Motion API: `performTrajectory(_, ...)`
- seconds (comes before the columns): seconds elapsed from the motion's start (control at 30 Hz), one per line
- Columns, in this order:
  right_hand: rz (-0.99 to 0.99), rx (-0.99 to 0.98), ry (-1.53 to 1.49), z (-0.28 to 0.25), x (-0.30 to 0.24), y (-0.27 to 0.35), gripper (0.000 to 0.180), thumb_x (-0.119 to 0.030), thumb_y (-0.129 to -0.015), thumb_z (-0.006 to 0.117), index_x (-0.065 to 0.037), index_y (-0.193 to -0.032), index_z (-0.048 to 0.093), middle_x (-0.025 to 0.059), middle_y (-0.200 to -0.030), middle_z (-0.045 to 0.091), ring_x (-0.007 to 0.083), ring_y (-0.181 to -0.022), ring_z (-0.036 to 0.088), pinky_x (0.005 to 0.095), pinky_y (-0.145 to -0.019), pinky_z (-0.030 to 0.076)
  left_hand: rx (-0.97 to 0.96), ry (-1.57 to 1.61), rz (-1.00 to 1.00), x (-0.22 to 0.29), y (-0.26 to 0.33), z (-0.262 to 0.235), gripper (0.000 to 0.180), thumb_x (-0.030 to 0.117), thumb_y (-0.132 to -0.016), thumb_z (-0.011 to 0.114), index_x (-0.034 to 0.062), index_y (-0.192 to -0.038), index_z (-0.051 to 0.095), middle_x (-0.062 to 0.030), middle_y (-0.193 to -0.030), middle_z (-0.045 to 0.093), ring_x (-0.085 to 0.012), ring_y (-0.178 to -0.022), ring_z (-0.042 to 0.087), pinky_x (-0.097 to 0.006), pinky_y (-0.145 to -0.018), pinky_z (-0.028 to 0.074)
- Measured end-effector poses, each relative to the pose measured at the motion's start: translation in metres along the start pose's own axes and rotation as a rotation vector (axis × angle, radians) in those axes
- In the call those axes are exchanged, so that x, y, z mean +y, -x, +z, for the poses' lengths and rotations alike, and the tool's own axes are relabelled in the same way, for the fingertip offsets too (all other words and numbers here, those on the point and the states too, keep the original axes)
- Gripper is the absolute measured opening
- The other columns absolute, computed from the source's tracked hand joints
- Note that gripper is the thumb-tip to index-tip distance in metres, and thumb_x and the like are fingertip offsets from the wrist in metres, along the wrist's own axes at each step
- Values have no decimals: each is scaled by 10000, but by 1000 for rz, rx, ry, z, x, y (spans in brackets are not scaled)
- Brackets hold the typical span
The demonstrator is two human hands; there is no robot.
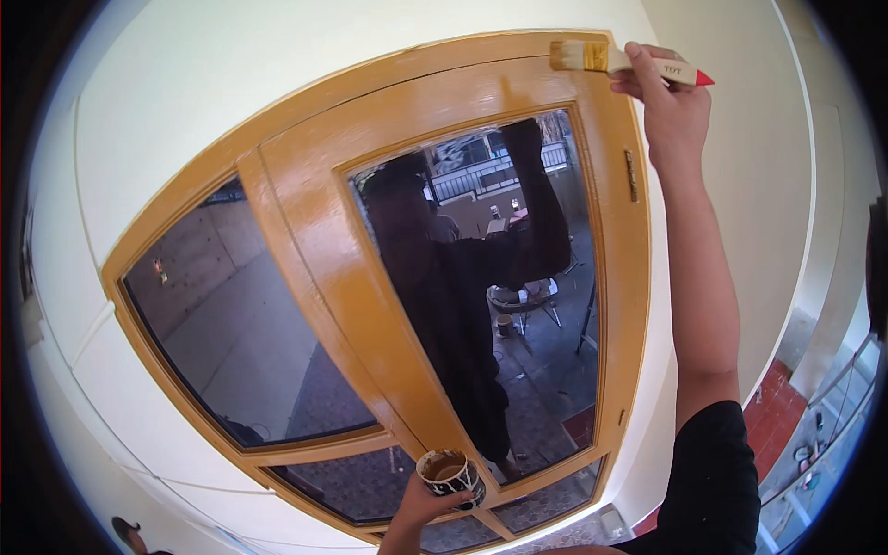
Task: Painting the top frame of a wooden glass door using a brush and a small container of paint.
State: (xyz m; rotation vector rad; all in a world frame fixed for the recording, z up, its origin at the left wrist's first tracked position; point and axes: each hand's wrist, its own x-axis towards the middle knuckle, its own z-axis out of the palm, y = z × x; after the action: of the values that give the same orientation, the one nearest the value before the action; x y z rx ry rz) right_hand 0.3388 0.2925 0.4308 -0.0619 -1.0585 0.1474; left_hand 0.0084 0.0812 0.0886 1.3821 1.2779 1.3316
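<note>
My right hand (671,102) is raised high and grips a flat paintbrush (610,60) with a pale handle and red tip. Its bristles rest on the top rail of an ochre-painted wooden window frame (324,213). Low down, my left hand (421,504) holds a small paint-smeared cup (450,474) with brownish paint inside, in front of the frame's lower rail. The dark glass pane (499,305) reflects a person with one arm raised.
Cream walls (185,83) surround the window. A second glass pane (250,333) lies to the left. At the right a red tiled floor (772,416) and a metal railing (842,407) lie far below.
</note>
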Motion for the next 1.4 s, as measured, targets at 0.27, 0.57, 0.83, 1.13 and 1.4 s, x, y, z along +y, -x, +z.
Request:
performTrajectory(0.27, 79, -27, 23, -14, 32, -9, 266, -204, -826, 688, 43, -920, 656, 102, -747, 675, 127, -660, 658, 223, -629, 530, 10, 135, 1, -1, 2, 32, 594, 20, -615, 812, -12, -1135, 528, -116, -1043, 644, -199, -984, 620, -350, -870, 500)
performTrajectory(0.57, -384, -224, 391, 39, -4, -25, 159, -172, -839, 640, -14, -821, 641, 140, -777, 633, 239, -688, 625, 335, -609, 492, 74, 74, -25, -3, -1, 39, 603, 35, -617, 815, -7, -1138, 515, -118, -1033, 641, -196, -983, 618, -349, -875, 496)
performTrajectory(0.83, -424, -301, 412, 74, 6, -12, 141, -142, -827, 614, -6, -790, 625, 157, -747, 602, 301, -668, 586, 356, -620, 474, 65, 150, 24, 0, 0, 44, 600, 66, -611, 832, -1, -1130, 539, -97, -1029, 642, -185, -989, 613, -350, -888, 486)
performTrajectory(1.13, -183, -196, 406, 72, -12, -15, 178, -163, -837, 628, 5, -778, 633, 149, -734, 629, 272, -645, 611, 336, -601, 481, 74, 179, 40, -4, 2, 32, 583, 91, -620, 833, 5, -1120, 546, -91, -1031, 642, -185, -988, 616, -347, -880, 492)
performTrajectory(1.4, -325, -151, 500, 90, -21, 2, 168, -159, -828, 644, -1, -774, 629, 141, -673, 624, 258, -607, 615, 331, -578, 486, 35, 168, 53, -4, 3, 19, 604, 127, -616, 844, 2, -1126, 543, -93, -1031, 636, -186, -987, 611, -352, -883, 486)
